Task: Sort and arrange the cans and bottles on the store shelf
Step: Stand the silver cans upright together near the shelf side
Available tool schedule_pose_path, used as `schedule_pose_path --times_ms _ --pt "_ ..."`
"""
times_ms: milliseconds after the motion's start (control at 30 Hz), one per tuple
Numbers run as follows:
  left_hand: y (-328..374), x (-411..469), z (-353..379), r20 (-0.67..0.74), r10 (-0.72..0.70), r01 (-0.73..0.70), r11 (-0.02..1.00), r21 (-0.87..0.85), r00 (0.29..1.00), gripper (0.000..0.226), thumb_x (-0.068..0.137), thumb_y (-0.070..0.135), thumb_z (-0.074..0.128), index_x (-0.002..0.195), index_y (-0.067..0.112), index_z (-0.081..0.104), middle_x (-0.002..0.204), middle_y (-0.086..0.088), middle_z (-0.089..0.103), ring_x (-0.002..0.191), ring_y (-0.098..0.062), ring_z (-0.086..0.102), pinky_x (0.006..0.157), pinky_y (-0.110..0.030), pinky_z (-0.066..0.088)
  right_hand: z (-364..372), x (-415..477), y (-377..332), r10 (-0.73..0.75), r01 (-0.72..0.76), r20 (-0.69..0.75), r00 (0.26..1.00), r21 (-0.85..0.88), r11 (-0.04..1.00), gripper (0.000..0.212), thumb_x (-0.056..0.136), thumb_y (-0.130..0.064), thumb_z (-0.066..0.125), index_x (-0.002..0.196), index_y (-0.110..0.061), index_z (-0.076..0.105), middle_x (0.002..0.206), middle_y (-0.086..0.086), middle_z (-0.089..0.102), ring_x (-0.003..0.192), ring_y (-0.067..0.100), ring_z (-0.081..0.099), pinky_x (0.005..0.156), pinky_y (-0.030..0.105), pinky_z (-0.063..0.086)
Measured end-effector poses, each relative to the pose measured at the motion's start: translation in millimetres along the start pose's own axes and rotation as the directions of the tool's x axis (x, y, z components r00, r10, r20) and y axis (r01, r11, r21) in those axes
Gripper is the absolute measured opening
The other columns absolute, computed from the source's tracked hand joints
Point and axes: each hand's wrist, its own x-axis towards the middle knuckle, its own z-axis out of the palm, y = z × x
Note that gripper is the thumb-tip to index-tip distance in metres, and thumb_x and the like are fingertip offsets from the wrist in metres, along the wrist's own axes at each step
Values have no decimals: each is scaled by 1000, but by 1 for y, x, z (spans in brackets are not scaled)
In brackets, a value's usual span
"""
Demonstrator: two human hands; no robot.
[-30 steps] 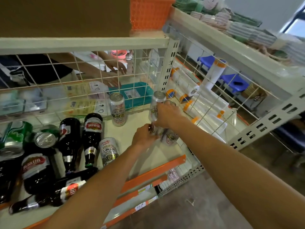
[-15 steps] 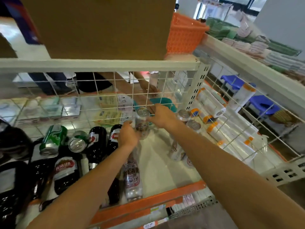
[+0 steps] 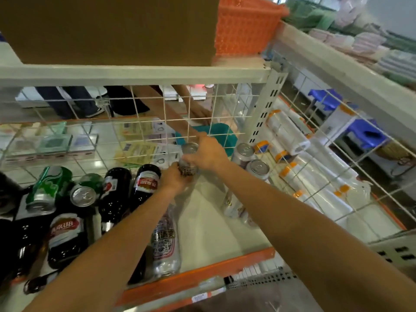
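Both my hands grip one upright silver can point(image 3: 188, 159) near the wire back of the shelf point(image 3: 209, 212). My left hand point(image 3: 173, 179) wraps its lower left side and my right hand point(image 3: 206, 151) covers its top and right side. Two more silver cans point(image 3: 244, 152) point(image 3: 258, 169) stand upright to the right by the side mesh. Another silver can point(image 3: 166, 242) lies on its side under my left forearm. Dark brown bottles with red labels point(image 3: 146, 188) point(image 3: 116, 194) point(image 3: 65, 237) lie on the left, with two green cans point(image 3: 48, 188) point(image 3: 86, 192) among them.
The shelf has an orange front lip point(image 3: 198, 275), wire mesh at the back and right, and a beam above carrying a cardboard box point(image 3: 112, 28) and an orange basket point(image 3: 245, 25). Behind the mesh another person's hand point(image 3: 200, 113) reaches over a teal tray. Plastic rolls point(image 3: 292, 140) fill the neighbouring bay.
Both hands left the cans at the right mesh, moved left and back, and closed on the upright silver can at the rear. The view tilted up and shifted.
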Motion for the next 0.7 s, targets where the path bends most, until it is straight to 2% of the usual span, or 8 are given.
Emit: schedule_pose_path --times_ms 67,133,267,367,467,600,700 --pt "6 -2 8 60 46 -45 999 -8 997 36 78 26 80 106 11 63 98 -4 68 92 -25 64 73 -30 46 -9 -6 9 12 -11 12 1000 -60 998 54 73 -43 79 115 -13 62 104 6 69 94 25 66 79 35 56" --pt "16 -7 18 105 94 -90 995 -42 990 29 77 20 81 100 15 64 96 -3 67 92 -24 64 70 -27 42 -22 -12 18 24 -22 16 1000 -125 992 50 70 -47 78 109 -18 67 102 4 70 93 25 66 79 36 56" --pt "32 -16 42 170 180 -172 983 -62 969 30 78 21 81 98 20 59 99 -2 65 93 -22 62 79 -33 49 -48 -26 40 36 -29 22 999 -261 965 54 74 -49 75 120 -24 62 109 7 66 104 28 60 87 40 50" --pt "31 -15 59 195 175 -163 984 -76 965 38 78 15 79 113 7 65 108 -9 69 101 -29 65 86 -39 54 -50 -31 55 66 -60 8 998 -329 942 49 76 -53 72 107 -16 63 102 7 67 99 28 63 83 38 50" --pt "29 -16 67 191 175 -170 984 -44 966 43 80 12 76 121 7 65 111 -10 70 103 -29 64 87 -37 53 -48 -32 64 71 -64 9 997 -334 940 47 78 -52 69 103 -12 63 100 8 66 97 28 62 76 34 45" --pt "24 -21 53 163 165 -173 985 31 973 54 85 20 74 134 7 55 119 -11 66 106 -28 63 92 -35 49 -47 -34 63 35 -41 -23 999 -430 902 47 85 -54 61 111 -14 60 109 9 60 103 28 58 84 39 43" --pt "18 -28 27 116 173 -184 979 93 978 45 90 13 67 133 6 56 121 -11 64 110 -27 61 93 -30 45 -47 -41 58 20 -44 -56 998 -471 881 40 91 -45 55 114 -13 58 114 11 56 107 30 57 88 42 41"
